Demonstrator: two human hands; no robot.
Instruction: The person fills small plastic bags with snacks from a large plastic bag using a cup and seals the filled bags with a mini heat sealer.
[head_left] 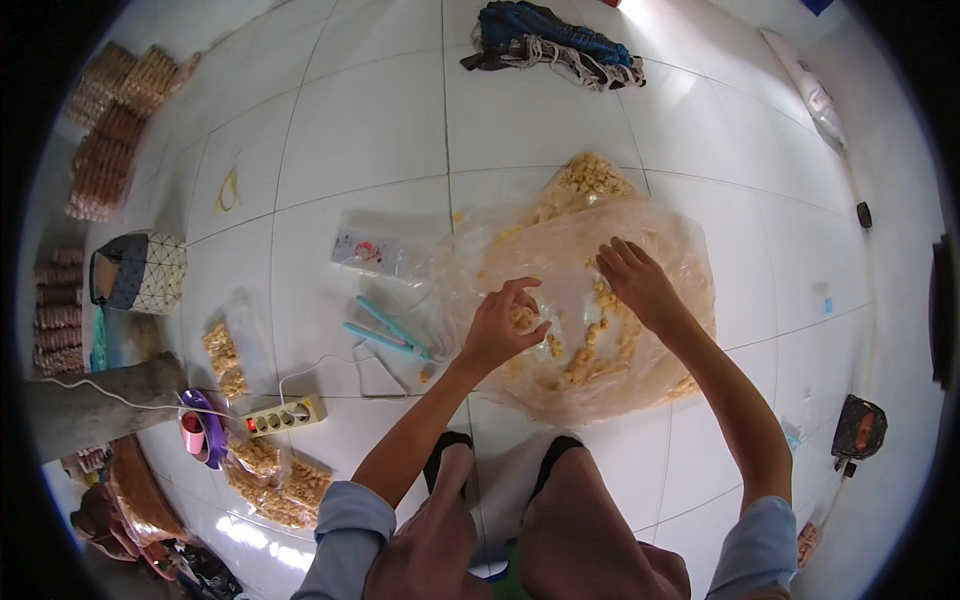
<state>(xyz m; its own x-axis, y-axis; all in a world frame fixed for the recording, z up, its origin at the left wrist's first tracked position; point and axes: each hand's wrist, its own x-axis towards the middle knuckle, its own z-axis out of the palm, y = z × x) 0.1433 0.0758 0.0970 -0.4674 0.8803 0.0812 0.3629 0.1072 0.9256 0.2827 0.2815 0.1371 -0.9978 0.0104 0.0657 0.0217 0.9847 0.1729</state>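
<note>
A large clear plastic bag (560,390) lies spread on the tiled floor with yellowish snack pieces (590,365) in it. My left hand (503,322) is curled round a few snack pieces over the bag's left part. My right hand (635,280) reaches to the bag's upper middle, fingers bent downward and close together; what they hold, if anything, is hidden. More snacks (592,178) fill the bag's top corner. Left of the bag lie a turquoise sealing tool (390,330) and a stack of printed plastic packets (375,252).
A power strip (285,415) with a white cable, filled snack bags (275,480) and a purple basin (208,430) are at the lower left. A patterned bag (155,273) stands farther left. Blue cloth (555,40) lies at the top, a dark pouch (858,432) at the right.
</note>
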